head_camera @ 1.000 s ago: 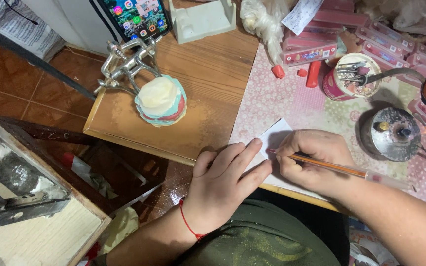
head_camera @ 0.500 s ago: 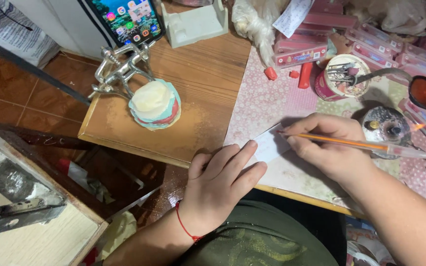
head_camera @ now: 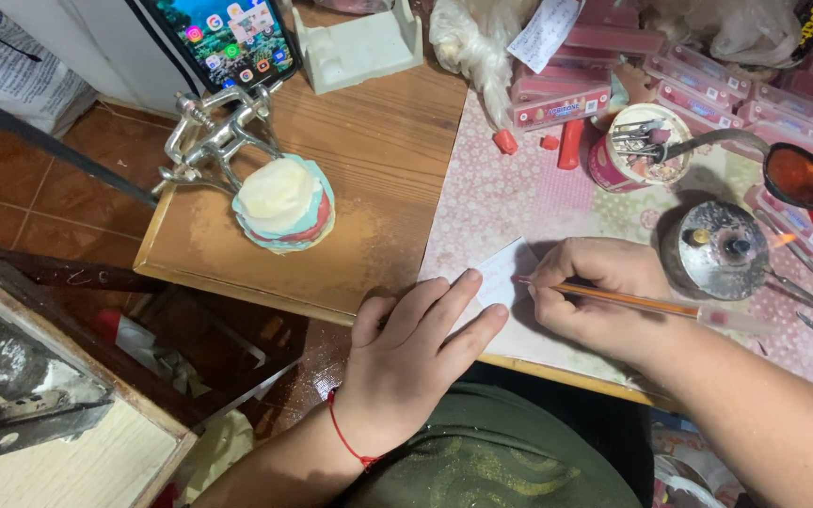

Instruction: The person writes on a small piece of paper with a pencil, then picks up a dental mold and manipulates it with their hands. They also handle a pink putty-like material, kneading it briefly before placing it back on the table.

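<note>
Holding an orange pen (head_camera: pixel 613 299) in my right hand (head_camera: pixel 595 296), fingers clamped on the barrel, tip at a white paper slip (head_camera: pixel 502 275) lying centre frame on the pink patterned cloth (head_camera: pixel 501 188). My left hand (head_camera: pixel 416 353) lies flat and open, fingertips pressing on the slip's lower left edge, the hands just beside each other. Upper left: plaster model (head_camera: pixel 284 202) in a metal articulator (head_camera: pixel 214 136) on a wooden board (head_camera: pixel 378 160); right of the pen, a small metal burner (head_camera: pixel 722 249), lit.

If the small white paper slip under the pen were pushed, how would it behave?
The paper slip looks thin and light, so it would probably slide or flex. The left hand lies flat on its edge, likely pinning it. The right hand holds the pen to it.
</note>
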